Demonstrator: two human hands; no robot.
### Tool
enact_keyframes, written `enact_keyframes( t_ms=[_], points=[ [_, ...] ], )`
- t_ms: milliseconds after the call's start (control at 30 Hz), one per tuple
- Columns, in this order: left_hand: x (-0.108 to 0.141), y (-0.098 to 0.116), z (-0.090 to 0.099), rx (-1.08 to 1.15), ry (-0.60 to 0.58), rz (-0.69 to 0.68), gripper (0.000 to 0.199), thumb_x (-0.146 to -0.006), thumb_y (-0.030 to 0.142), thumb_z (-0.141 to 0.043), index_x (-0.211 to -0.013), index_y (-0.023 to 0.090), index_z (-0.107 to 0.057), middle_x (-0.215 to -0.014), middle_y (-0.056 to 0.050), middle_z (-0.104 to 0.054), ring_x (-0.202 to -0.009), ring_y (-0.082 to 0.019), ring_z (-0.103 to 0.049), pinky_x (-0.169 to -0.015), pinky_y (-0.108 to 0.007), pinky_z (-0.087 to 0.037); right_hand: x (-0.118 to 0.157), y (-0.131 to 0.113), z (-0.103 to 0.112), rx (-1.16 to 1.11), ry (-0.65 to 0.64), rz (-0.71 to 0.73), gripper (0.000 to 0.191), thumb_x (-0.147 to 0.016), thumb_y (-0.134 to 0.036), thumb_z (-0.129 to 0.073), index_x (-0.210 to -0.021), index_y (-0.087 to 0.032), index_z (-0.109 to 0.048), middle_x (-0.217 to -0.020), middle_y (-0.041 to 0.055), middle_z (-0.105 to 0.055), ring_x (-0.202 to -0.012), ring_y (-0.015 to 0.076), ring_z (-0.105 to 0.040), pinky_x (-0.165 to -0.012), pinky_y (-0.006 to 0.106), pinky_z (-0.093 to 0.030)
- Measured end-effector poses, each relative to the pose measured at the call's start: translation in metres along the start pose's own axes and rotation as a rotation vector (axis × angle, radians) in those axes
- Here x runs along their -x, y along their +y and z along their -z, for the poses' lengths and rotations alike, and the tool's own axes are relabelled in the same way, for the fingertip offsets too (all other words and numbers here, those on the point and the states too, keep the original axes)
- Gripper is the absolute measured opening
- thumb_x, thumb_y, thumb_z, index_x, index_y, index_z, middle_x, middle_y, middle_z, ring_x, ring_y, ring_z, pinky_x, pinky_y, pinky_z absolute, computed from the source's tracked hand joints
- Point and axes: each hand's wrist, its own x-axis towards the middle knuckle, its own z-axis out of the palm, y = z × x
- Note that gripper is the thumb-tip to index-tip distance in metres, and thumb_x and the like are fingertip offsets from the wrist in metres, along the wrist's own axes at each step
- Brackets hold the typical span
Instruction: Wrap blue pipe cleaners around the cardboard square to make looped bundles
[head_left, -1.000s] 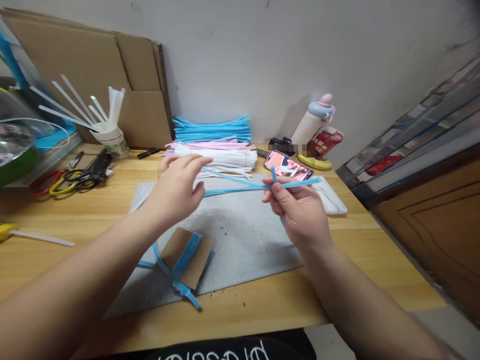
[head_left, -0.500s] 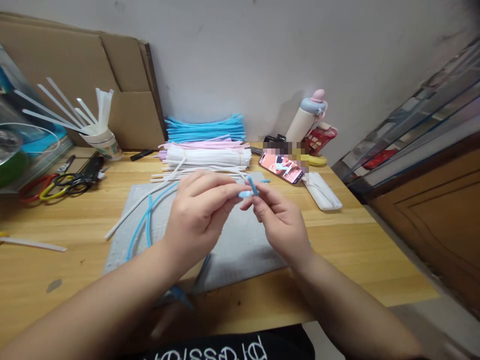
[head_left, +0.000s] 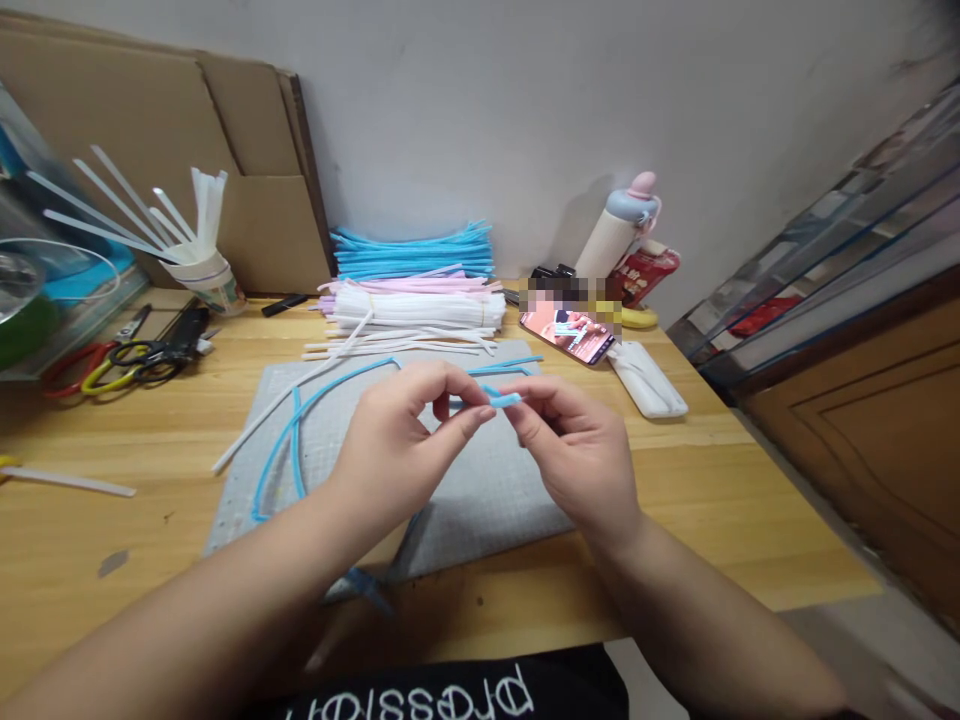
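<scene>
Between my fingertips is a short, bent piece of blue pipe cleaner, held above the grey cutting mat. My left hand pinches its left end between thumb and forefinger. At the other end, my right hand grips it with thumb and curled fingers. Longer blue pipe cleaners lie bent on the mat to the left, next to a white pipe cleaner. Another blue pipe cleaner lies on the mat behind my hands.
Bundles of blue pipe cleaners and white pipe cleaners lie by the wall. A phone, a white power bank and a bottle are at right. Scissors and a cup of white sticks are left.
The blue piece has gone from standing partly upright to lying nearly level between my fingers. My left hand has turned, with its thumb now showing along the near side.
</scene>
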Motion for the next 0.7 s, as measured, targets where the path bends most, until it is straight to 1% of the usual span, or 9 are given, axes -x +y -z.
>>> enact_keyframes(
  t_ms=[100,200,300,500,600,700],
  points=[
    [-0.0009,-0.0006,-0.0011,0.095,-0.034,0.120,0.006,-0.080,0.023,-0.066,-0.075,0.019,-0.064,-0.073,0.000,-0.066,-0.065,-0.013,-0.055,-0.058,-0.026,-0.042,-0.0007,0.0017,-0.0018,-0.082,-0.003,-0.097,0.004,-0.087,-0.023,-0.059,-0.087,-0.022,-0.064,-0.074,-0.0026,-0.063,-0.060,0.0083,-0.054,-0.055,0.021,-0.045],
    [-0.0010,-0.0025,-0.0029,0.145,-0.045,0.171,0.006,-0.079,0.023,-0.065,-0.077,0.019,-0.063,-0.070,0.001,-0.062,-0.061,-0.012,-0.052,-0.055,-0.026,-0.041,0.0000,0.0030,-0.0030,-0.104,-0.024,-0.121,0.002,-0.086,-0.021,-0.060,-0.085,-0.021,-0.062,-0.074,-0.0027,-0.062,-0.060,0.0075,-0.052,-0.054,0.020,-0.044],
    [-0.0006,-0.0040,-0.0044,0.171,-0.053,0.186,0.005,-0.079,0.023,-0.065,-0.080,0.019,-0.061,-0.068,0.002,-0.059,-0.059,-0.011,-0.049,-0.053,-0.025,-0.039,0.0015,0.0031,-0.0035,-0.091,-0.016,-0.094,0.003,-0.086,-0.019,-0.060,-0.087,-0.021,-0.062,-0.076,-0.0025,-0.062,-0.064,0.0079,-0.054,-0.058,0.021,-0.045],
    [-0.0006,-0.0031,-0.0038,0.169,-0.062,0.199,0.006,-0.078,0.020,-0.064,-0.083,0.018,-0.062,-0.076,0.001,-0.063,-0.056,-0.009,-0.045,-0.052,-0.024,-0.039,0.0027,0.0033,-0.0041,-0.106,-0.041,-0.043,0.008,-0.086,-0.017,-0.060,-0.090,-0.023,-0.064,-0.084,-0.0016,-0.066,-0.077,0.0101,-0.061,-0.069,0.022,-0.049],
    [-0.0015,-0.0026,-0.0021,0.141,-0.086,0.203,0.004,-0.078,0.019,-0.063,-0.081,0.018,-0.064,-0.072,0.002,-0.063,-0.055,-0.009,-0.045,-0.052,-0.024,-0.038,0.0028,0.0053,-0.0044,-0.090,-0.046,-0.029,0.008,-0.086,-0.017,-0.060,-0.089,-0.023,-0.064,-0.084,-0.0016,-0.066,-0.076,0.0100,-0.060,-0.069,0.022,-0.050],
    [-0.0024,-0.0024,-0.0004,0.096,-0.087,0.174,0.003,-0.077,0.018,-0.064,-0.080,0.019,-0.065,-0.071,0.002,-0.063,-0.057,-0.010,-0.046,-0.054,-0.024,-0.039,0.0026,0.0069,-0.0043,-0.070,-0.048,-0.032,0.007,-0.086,-0.017,-0.060,-0.089,-0.023,-0.063,-0.083,-0.0013,-0.064,-0.075,0.0102,-0.059,-0.067,0.023,-0.049]
  ],
)
